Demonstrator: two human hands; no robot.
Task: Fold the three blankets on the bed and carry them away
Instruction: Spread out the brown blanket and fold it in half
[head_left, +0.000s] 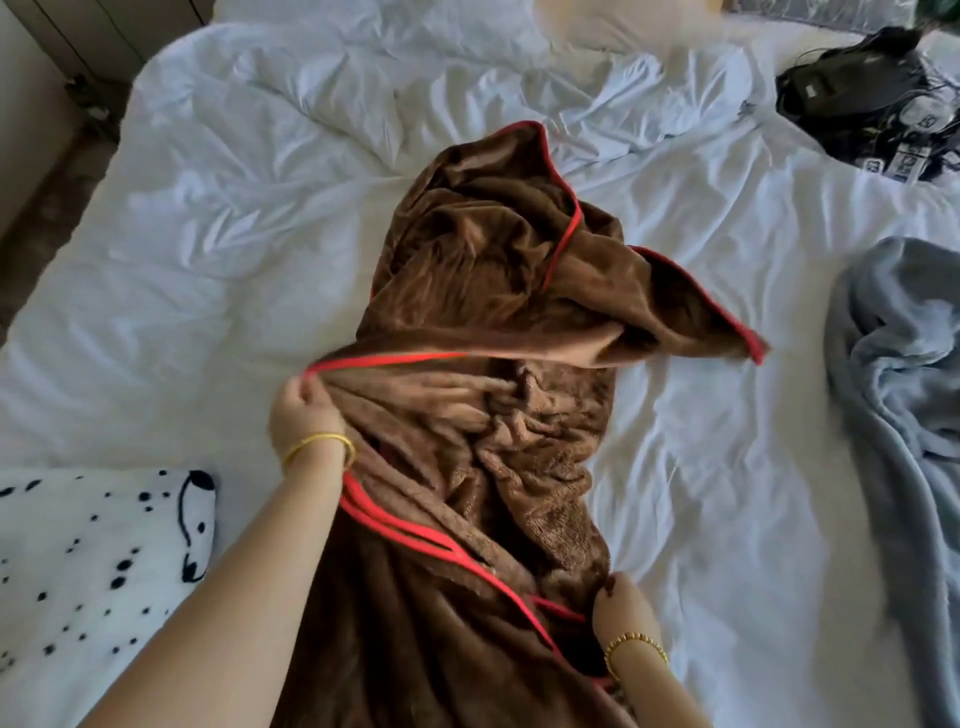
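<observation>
Pinching the red-trimmed edge of the brown blanket with the left hand, fingers curled round the hem and lifting it off the bed; gold bangle on that wrist. Gripping a bunched fold of the same blanket lower down with the right hand, fingertips buried in the plush, beaded gold bracelet at the wrist. Sprawled lengthwise down the middle of the bed, crumpled, red binding looping across it, near end hanging toward the camera. Lying rumpled at the right edge, well apart: a pale blue blanket. Resting at the lower left, just beside the left forearm: a white blanket with black spots. Underneath all, a wrinkled white sheet. Heaped at the far right corner, a dark pile of gear with cables. Beyond the left side of the bed, dim floor and a pale cabinet.
</observation>
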